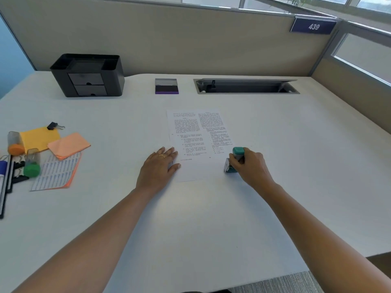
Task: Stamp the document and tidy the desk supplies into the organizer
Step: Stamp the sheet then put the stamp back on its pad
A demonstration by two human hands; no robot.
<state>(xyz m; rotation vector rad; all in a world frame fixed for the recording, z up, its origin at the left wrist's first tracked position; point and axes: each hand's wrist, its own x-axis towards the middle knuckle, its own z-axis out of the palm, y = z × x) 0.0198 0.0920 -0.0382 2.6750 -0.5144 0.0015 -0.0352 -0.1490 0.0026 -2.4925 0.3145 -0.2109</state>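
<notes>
Gripping stamp (233, 160), right hand (250, 166); organizer (87, 76) looks empty.

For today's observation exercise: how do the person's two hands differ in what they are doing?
The left hand lies flat, fingers spread, pressing the document's lower left corner; the right hand is curled around the green-topped stamp at the lower right edge. The left wears a ring; none shows on the right. Both are bare.

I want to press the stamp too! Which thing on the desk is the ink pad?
Look along the back of the desk, between the black organizer on the left and the long cable slot on the right. The ink pad sits there alone: a small flat open box, dark inside, with a purple base. Nothing else nearby is purple.
</notes>
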